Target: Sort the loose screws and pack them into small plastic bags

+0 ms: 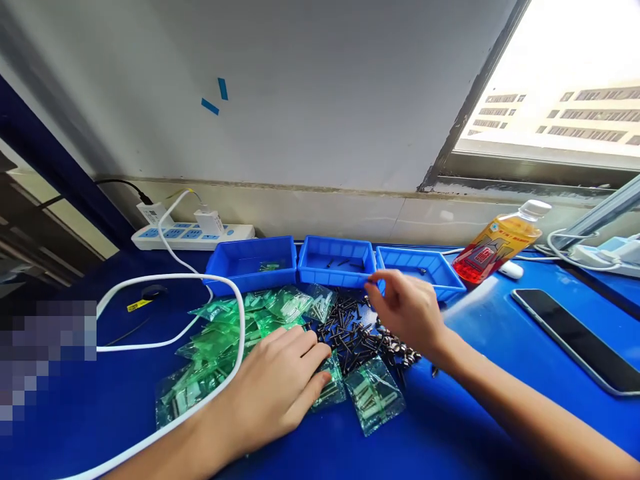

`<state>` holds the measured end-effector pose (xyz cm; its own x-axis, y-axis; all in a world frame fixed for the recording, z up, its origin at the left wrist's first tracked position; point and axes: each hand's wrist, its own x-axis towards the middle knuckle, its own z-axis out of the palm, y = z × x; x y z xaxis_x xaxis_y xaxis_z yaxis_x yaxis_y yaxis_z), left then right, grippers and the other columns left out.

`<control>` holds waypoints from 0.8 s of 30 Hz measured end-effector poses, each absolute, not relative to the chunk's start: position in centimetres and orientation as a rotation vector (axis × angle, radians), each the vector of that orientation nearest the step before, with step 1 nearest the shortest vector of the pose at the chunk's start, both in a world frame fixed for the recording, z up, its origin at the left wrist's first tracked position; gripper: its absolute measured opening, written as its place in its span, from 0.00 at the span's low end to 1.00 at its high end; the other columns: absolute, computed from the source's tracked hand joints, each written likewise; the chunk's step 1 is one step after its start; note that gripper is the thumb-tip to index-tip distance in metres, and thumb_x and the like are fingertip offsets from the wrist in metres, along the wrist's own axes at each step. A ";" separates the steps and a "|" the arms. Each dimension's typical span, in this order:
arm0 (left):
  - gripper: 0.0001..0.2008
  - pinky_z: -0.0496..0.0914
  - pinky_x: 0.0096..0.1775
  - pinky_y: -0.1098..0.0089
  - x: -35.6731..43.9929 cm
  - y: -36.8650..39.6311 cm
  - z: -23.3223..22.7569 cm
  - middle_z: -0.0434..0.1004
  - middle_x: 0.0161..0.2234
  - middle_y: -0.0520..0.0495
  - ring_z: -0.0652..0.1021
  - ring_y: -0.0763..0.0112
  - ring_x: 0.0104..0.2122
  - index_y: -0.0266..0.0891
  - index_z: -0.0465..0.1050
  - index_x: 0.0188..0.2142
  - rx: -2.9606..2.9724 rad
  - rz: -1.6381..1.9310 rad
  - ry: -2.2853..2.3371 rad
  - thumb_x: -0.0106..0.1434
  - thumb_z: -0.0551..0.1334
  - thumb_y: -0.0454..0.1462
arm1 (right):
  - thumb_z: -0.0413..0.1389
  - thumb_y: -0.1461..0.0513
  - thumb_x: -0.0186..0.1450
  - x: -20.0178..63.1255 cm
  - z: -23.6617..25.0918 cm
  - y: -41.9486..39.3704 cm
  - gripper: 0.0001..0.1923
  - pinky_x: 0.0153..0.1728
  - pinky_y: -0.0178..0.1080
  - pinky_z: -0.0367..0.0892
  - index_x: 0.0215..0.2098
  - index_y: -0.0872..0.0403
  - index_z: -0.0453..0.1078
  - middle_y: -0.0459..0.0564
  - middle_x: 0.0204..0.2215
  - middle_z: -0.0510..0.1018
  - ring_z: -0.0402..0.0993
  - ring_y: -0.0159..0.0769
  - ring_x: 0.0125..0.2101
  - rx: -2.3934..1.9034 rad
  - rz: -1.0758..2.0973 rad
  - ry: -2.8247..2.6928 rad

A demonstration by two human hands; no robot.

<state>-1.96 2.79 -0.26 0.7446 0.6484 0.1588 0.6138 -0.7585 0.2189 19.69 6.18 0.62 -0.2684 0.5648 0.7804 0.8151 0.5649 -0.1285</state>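
Observation:
My left hand [285,377] rests palm down at the edge of a heap of green plastic bags [235,327]. Its fingers are stretched forward, the tips touching a small clear bag of screws [331,390]. Another such clear bag [375,395] lies just to the right. Over a loose pile of black screws [350,327], my right hand [413,310] is closed in a pinch beside the front of the middle blue bin [335,275]. A tiny dark bit shows at its fingertips, too small to name. Short silvery pieces [397,350] lie below that hand.
A left blue bin [250,270] and a right blue bin [430,283] flank the middle one; each holds a few small parts. A white cable [242,327] loops over my left forearm. A power strip [235,232], a drink bottle [500,243] and a phone [575,337] stand around.

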 end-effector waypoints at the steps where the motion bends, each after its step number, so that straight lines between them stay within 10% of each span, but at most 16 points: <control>1: 0.07 0.63 0.34 0.66 -1.9 2.7 -0.3 0.72 0.31 0.49 0.71 0.65 0.32 0.40 0.70 0.36 2.810 0.330 1.017 0.63 0.53 0.36 | 0.50 0.63 0.64 19.9 0.7 7.0 0.05 0.16 0.30 0.53 0.34 0.55 0.67 0.37 0.11 0.62 0.55 0.24 0.12 -1.162 -0.407 -1.950; 7: 0.07 0.63 0.36 0.66 -2.0 2.4 -0.5 0.71 0.34 0.48 0.71 0.65 0.34 0.40 0.69 0.40 2.844 0.298 1.017 0.63 0.55 0.36 | 0.50 0.63 0.64 19.8 0.0 6.9 0.19 0.21 0.31 0.61 0.52 0.58 0.59 0.38 0.16 0.66 0.60 0.26 0.15 -1.007 -0.283 -2.002; 24: 0.17 0.63 0.42 0.62 -2.6 1.6 -1.4 0.72 0.39 0.46 0.72 0.61 0.39 0.38 0.66 0.47 2.963 0.390 1.095 0.62 0.57 0.45 | 0.50 0.65 0.63 17.1 -1.7 0.5 0.05 0.21 0.36 0.52 0.36 0.56 0.66 0.42 0.16 0.66 0.57 0.29 0.17 -0.556 -0.167 -2.545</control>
<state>-2.59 1.63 -1.39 0.7335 0.6352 0.2419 0.6453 -0.7626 0.0459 17.11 0.51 -1.68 -0.7777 0.3545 0.5192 0.4192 0.9078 0.0082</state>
